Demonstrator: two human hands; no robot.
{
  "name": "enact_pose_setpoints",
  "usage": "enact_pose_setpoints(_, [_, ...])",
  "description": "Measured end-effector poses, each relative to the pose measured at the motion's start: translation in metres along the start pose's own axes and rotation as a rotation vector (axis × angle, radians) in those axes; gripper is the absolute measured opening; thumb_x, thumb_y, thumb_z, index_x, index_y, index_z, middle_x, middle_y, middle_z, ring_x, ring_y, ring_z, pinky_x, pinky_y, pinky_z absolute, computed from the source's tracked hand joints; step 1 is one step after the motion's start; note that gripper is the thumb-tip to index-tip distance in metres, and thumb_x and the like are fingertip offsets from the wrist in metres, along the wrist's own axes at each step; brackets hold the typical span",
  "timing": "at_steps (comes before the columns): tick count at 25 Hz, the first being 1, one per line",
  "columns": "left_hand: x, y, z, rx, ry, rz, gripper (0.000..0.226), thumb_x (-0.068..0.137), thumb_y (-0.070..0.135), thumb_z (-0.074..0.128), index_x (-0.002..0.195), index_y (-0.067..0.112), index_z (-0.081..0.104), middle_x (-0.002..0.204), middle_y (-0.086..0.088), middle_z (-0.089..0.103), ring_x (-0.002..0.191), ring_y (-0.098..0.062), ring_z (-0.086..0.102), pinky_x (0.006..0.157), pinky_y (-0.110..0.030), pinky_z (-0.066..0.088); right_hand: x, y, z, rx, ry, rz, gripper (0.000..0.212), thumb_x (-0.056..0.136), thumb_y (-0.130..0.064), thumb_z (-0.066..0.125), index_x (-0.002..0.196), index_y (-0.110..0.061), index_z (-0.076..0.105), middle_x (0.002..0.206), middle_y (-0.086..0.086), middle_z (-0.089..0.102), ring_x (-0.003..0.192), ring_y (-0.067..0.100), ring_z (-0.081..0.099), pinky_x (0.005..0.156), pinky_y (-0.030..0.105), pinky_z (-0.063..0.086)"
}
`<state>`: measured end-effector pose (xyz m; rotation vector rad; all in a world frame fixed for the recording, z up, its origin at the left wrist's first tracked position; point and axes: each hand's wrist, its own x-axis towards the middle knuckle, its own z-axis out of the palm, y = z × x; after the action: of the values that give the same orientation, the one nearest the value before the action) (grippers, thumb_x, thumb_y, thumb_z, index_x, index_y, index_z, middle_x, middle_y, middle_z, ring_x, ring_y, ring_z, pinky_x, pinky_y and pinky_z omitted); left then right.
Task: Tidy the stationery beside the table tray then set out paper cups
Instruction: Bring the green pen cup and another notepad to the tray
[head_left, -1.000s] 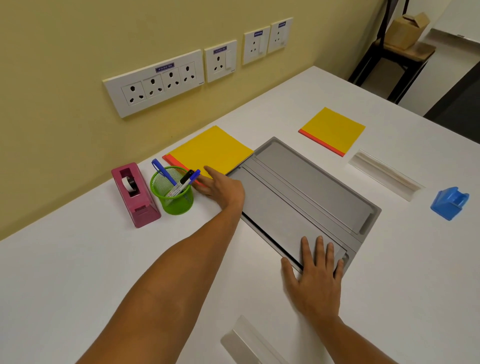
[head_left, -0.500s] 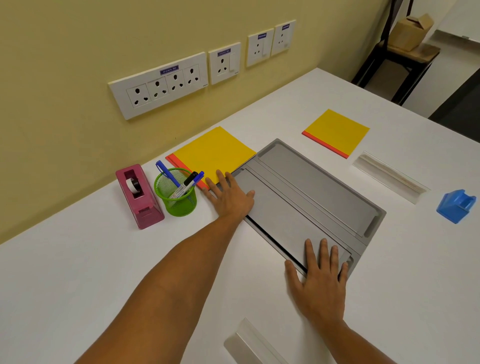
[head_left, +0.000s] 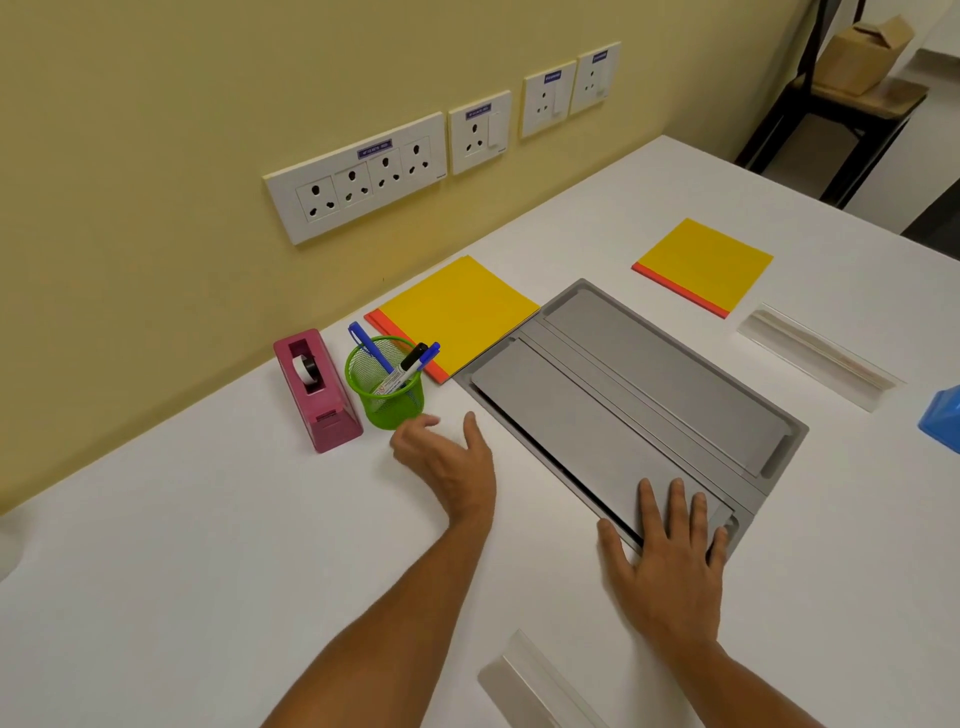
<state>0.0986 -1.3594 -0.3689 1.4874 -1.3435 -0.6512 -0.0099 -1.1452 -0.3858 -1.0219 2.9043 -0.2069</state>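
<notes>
A grey table tray (head_left: 660, 364) lies set into the white table. Left of it stand a green mesh pen cup (head_left: 387, 395) holding blue pens and a black marker, and a pink tape dispenser (head_left: 317, 392). A yellow paper pad with a red edge (head_left: 457, 312) lies behind the cup, touching the tray's corner. My left hand (head_left: 449, 465) hovers just in front of the pen cup, fingers relaxed, holding nothing. My right hand (head_left: 670, 551) rests flat on the tray's near corner. No paper cups are in view.
A second yellow pad (head_left: 704, 265) lies at the far right. Clear plastic strips lie right of the tray (head_left: 815, 358) and at the near edge (head_left: 530, 680). A blue object (head_left: 943, 421) sits at the right border. Wall sockets (head_left: 358, 176) line the wall.
My left hand has drawn back from the yellow pad's corner toward me and now sits in front of the pen cup. My right hand has stayed on the tray.
</notes>
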Motion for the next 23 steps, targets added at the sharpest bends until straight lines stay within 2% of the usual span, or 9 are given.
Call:
enact_pose_setpoints(3, [0.013, 0.005, -0.004, -0.041, 0.115, -0.248, 0.068, 0.075, 0.012, 0.084, 0.121, -0.009, 0.040, 0.129, -0.030, 0.039, 0.122, -0.041, 0.042, 0.107, -0.044, 0.032, 0.000, 0.002, -0.002, -0.007, -0.007, -0.003, 0.084, 0.090, -0.079, 0.010, 0.160, -0.034, 0.013, 0.168, 0.005, 0.006, 0.155, 0.028, -0.004, 0.124, 0.053, 0.000])
enact_pose_setpoints(6, [0.027, 0.010, -0.006, -0.001, 0.033, -0.388, 0.085, 0.081, 0.020, 0.080, 0.145, -0.001, 0.028, 0.150, -0.023, 0.032, 0.134, -0.038, 0.036, 0.110, -0.049, 0.033, -0.001, -0.001, -0.002, -0.009, -0.013, -0.005, 0.084, 0.089, -0.079, 0.008, 0.160, -0.034, 0.012, 0.169, 0.004, 0.005, 0.155, 0.028, -0.005, 0.124, 0.052, 0.000])
enact_pose_setpoints(9, [0.032, 0.008, -0.005, 0.076, -0.023, -0.407, 0.080, 0.087, 0.024, 0.075, 0.150, 0.006, 0.029, 0.152, -0.016, 0.036, 0.135, -0.035, 0.037, 0.107, -0.048, 0.036, -0.001, 0.000, -0.001, -0.011, -0.013, -0.006, 0.084, 0.090, -0.079, 0.008, 0.160, -0.034, 0.012, 0.169, 0.005, 0.005, 0.155, 0.028, -0.005, 0.124, 0.053, 0.001])
enact_pose_setpoints(13, [0.036, 0.009, -0.007, 0.111, -0.042, -0.423, 0.080, 0.088, 0.024, 0.073, 0.151, 0.006, 0.026, 0.155, -0.015, 0.032, 0.135, -0.035, 0.036, 0.107, -0.048, 0.037, 0.000, -0.001, -0.002, 0.006, -0.005, -0.008, 0.083, 0.091, -0.078, 0.011, 0.160, -0.032, 0.014, 0.168, 0.006, 0.008, 0.155, 0.029, -0.003, 0.124, 0.054, 0.003])
enact_pose_setpoints(17, [0.027, -0.003, -0.026, 0.066, 0.109, -0.375, 0.083, 0.082, 0.018, 0.079, 0.147, 0.002, 0.030, 0.150, -0.022, 0.030, 0.129, -0.038, 0.038, 0.107, -0.049, 0.034, 0.000, 0.001, -0.001, 0.003, 0.001, -0.009, 0.084, 0.090, -0.079, 0.009, 0.160, -0.032, 0.015, 0.168, 0.006, 0.008, 0.155, 0.029, -0.002, 0.124, 0.055, 0.005])
enact_pose_setpoints(20, [0.030, -0.013, -0.039, 0.012, 0.190, -0.381, 0.090, 0.080, 0.018, 0.080, 0.148, 0.003, 0.024, 0.152, -0.023, 0.025, 0.138, -0.038, 0.031, 0.113, -0.050, 0.028, 0.000, 0.001, -0.001, 0.005, 0.003, -0.011, 0.085, 0.089, -0.079, 0.007, 0.160, -0.032, 0.015, 0.168, 0.006, 0.008, 0.155, 0.030, -0.002, 0.124, 0.055, 0.005])
enact_pose_setpoints(23, [0.042, -0.018, -0.044, -0.005, 0.166, -0.333, 0.095, 0.086, 0.019, 0.074, 0.155, 0.001, 0.010, 0.163, -0.021, 0.010, 0.150, -0.037, 0.015, 0.119, -0.048, 0.020, 0.000, 0.001, 0.000, 0.006, 0.001, -0.015, 0.086, 0.089, -0.079, 0.006, 0.160, -0.032, 0.014, 0.168, 0.006, 0.007, 0.155, 0.029, -0.003, 0.124, 0.055, 0.004])
